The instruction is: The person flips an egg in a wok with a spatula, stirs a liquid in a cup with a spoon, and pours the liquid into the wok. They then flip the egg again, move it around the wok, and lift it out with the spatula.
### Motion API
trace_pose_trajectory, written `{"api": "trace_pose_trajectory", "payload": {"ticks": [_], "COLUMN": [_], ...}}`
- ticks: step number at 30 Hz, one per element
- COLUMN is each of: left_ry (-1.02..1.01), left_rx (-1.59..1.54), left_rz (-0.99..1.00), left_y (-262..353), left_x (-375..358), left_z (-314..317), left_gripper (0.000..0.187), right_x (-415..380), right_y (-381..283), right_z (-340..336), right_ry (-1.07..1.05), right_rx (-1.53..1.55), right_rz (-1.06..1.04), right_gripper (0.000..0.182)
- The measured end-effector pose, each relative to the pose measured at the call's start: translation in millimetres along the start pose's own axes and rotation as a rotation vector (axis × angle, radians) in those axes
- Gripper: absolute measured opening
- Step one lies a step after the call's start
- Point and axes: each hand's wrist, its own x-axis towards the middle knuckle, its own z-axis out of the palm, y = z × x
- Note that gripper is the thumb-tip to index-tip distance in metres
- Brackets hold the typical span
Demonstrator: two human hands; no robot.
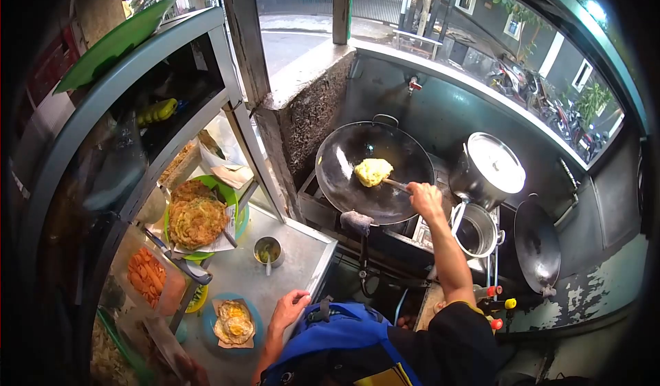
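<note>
My right hand (426, 200) is closed around the handle of a spatula (397, 184) over the large black wok (344, 202). A folded yellow omelette (373, 171) rests at the spatula's far end, hiding its blade. Over the metal counter's front edge, my left hand (291, 308) hangs with loosely bent fingers and nothing visible in it. Near that hand are a metal cup (269, 250) with a spoon in it and a blue plate (208, 323) bearing a fried egg (234, 322) on brown paper.
A lidded pot (474, 180), a smaller saucepan (487, 231) and a second wok (537, 245) stand to the right. Left, a green plate (203, 254) carries large fried omelettes, beside a container of carrots (146, 278). A knife (196, 270) lies near the cabinet frame.
</note>
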Motion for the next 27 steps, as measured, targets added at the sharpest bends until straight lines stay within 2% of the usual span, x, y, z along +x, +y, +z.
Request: {"api": "trace_pose_trajectory", "payload": {"ticks": [5,10,13,18,20,22,27], "left_ry": [0.021,-0.006,-0.007,-0.005,-0.009,-0.009,-0.012], "left_rx": [-0.003,-0.039,-0.033,-0.051,-0.037,-0.030,-0.024], "left_rz": [0.006,0.022,0.029,0.034,0.033,0.024,0.005], "left_y": [-6.7,12.1,9.7,-2.4,-0.8,5.5,2.1], "left_x": [3.9,5.1,5.8,6.2,6.6,6.0,7.7], "left_z": [5.1,8.1,8.4,14.3,13.8,12.3,9.6], "left_gripper": [0.033,0.032,0.031,0.032,0.032,0.032,0.033], "right_x": [39.1,58.8,59.7,63.3,59.0,53.7,26.5], "right_y": [-39.5,-101.6,-115.1,-99.5,-82.3,-66.5,-15.1], "right_z": [-66.8,-95.1,-117.2,-81.7,-51.9,-38.6,-20.8], "right_ry": [-0.059,-0.101,-0.080,0.009,0.104,-0.024,0.042], "right_rx": [-0.320,-0.597,-0.533,-0.351,-0.251,-0.233,-0.179], "right_rz": [-0.191,-0.353,-0.359,-0.301,-0.349,-0.311,-0.210], "right_gripper": [0.012,0.015,0.015,0.017,0.016,0.012,0.014]}}
